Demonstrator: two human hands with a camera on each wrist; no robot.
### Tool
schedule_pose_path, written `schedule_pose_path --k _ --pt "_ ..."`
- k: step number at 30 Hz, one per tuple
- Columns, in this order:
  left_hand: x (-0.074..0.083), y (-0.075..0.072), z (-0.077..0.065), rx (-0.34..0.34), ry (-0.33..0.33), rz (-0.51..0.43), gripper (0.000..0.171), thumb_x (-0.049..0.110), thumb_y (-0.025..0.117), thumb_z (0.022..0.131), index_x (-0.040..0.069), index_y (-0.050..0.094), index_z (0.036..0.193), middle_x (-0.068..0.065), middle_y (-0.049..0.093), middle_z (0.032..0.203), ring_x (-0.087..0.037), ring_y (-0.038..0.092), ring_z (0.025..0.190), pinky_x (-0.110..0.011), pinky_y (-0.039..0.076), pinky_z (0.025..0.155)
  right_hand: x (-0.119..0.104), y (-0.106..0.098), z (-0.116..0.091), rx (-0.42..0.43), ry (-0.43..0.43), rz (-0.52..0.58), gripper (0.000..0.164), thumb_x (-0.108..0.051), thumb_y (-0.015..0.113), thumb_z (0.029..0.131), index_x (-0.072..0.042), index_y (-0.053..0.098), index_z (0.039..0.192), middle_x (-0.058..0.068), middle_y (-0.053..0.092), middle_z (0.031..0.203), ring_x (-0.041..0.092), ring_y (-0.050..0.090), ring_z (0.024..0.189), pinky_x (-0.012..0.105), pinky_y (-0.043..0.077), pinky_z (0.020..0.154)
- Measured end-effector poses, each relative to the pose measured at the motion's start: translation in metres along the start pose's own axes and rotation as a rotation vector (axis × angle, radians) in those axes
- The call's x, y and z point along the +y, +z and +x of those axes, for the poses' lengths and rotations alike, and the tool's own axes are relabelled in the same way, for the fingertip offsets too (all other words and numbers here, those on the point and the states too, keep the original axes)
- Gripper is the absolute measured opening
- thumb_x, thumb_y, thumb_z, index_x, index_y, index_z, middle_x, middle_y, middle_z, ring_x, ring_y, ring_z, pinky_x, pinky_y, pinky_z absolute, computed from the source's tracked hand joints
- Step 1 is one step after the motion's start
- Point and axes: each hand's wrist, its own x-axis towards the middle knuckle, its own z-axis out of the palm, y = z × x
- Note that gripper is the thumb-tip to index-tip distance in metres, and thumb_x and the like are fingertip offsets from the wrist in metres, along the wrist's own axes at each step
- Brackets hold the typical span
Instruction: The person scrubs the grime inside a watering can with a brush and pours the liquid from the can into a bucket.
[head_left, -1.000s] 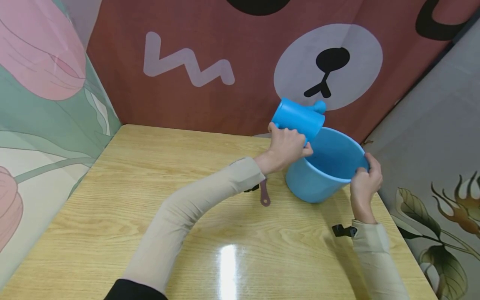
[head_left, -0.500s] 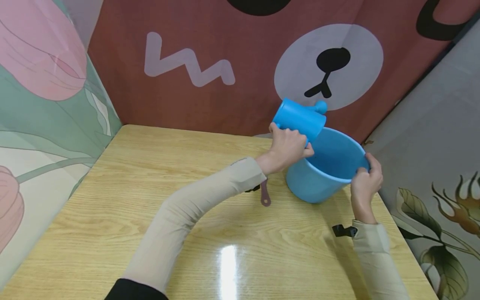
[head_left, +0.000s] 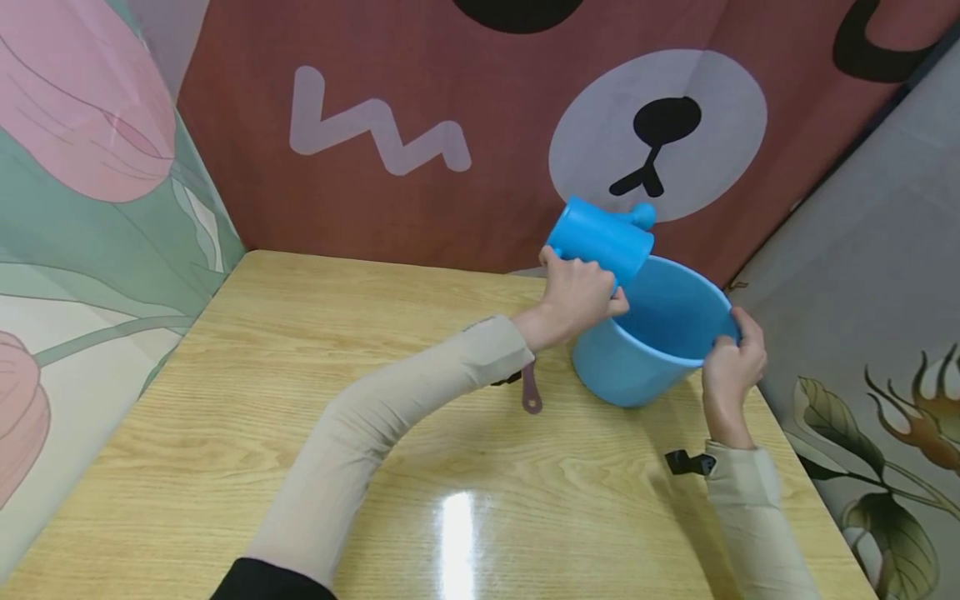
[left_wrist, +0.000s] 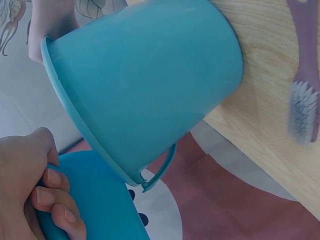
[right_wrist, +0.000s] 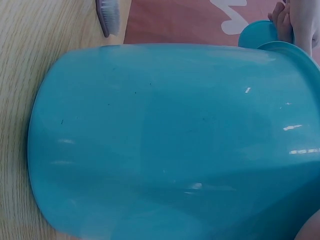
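Note:
My left hand (head_left: 573, 298) grips the handle of a small bright blue watering can (head_left: 600, 240). The can lies tipped on its side above the far left rim of a light blue bucket (head_left: 626, 367), its short round-ended spout pointing right. In the left wrist view, curled fingers (left_wrist: 57, 197) wrap the can's handle, and part of the can (left_wrist: 100, 185) shows behind the bucket's rim. My right hand (head_left: 733, 367) pinches the bucket's right rim, thumb on the near side. The bucket stands on the table; its bottom inside is mostly hidden.
A brush with a purple handle (head_left: 531, 392) lies on the wooden table (head_left: 300, 350) left of the bucket; its pale bristles (left_wrist: 302, 112) show in the left wrist view. The bucket's bail handle (left_wrist: 162, 170) hangs at its far side. Printed cloth (head_left: 375, 208) stands behind the table.
Almost nothing moves. The watering can and left hand shift very slightly right, while the right hand keeps its hold on the bucket's rim.

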Motion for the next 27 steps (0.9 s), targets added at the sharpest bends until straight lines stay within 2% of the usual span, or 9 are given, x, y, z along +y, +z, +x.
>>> schedule_pose_path --k 6,27 --pt "0.0010 -0.0006 0.0003 0.030 -0.002 0.006 0.040 0.040 0.043 0.091 0.024 0.047 0.054 0.007 0.037 0.052 -0.012 0.041 0.052 -0.040 0.023 0.058 0.0009 -0.0001 0.0014 0.004 -0.014 0.007 0.054 -0.001 0.032 0.096 -0.013 0.050 0.145 0.001 0.045 0.150 0.013 0.037 0.138 0.031 0.023 0.114" --pt "0.0030 -0.0005 -0.0004 0.015 0.013 -0.004 0.042 0.040 0.044 0.092 0.024 0.049 0.054 0.006 0.040 0.052 -0.013 0.043 0.052 -0.042 0.027 0.058 0.0012 0.0000 0.0002 0.001 -0.010 0.014 0.054 -0.003 0.032 0.096 -0.014 0.051 0.145 -0.001 0.045 0.149 0.012 0.038 0.137 0.030 0.025 0.113"
